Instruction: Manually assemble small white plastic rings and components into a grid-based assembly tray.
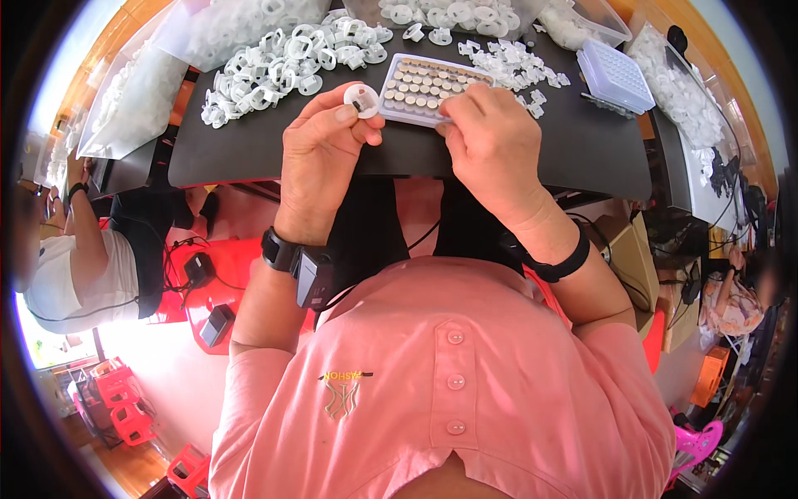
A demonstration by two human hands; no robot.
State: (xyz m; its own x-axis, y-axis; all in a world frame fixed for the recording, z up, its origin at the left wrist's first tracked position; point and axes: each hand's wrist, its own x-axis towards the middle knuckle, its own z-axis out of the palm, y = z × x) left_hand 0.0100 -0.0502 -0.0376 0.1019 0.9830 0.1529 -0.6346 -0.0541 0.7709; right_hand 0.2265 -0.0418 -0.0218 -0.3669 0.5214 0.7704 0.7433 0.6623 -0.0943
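Between thumb and fingers, my left hand (318, 156) grips a white round plastic part (371, 101) with an opening in its middle. Something small and dark shows inside that opening. Just right of it lies a pale plastic tray (407, 116) with rows of small round cream-topped pieces (413, 88). My right hand (497, 141) is over the tray's near right corner, thumb and fingers pinched together. Whatever those fingertips hold, if anything, is hidden.
A heap of white round parts (278, 71) covers the dark table's (249, 154) left side. Smaller white pieces (515, 66) lie behind the tray. Stacked pale trays (615, 76) stand at right. Filled bags and bins line the back; a seated person (83, 266) is at left.
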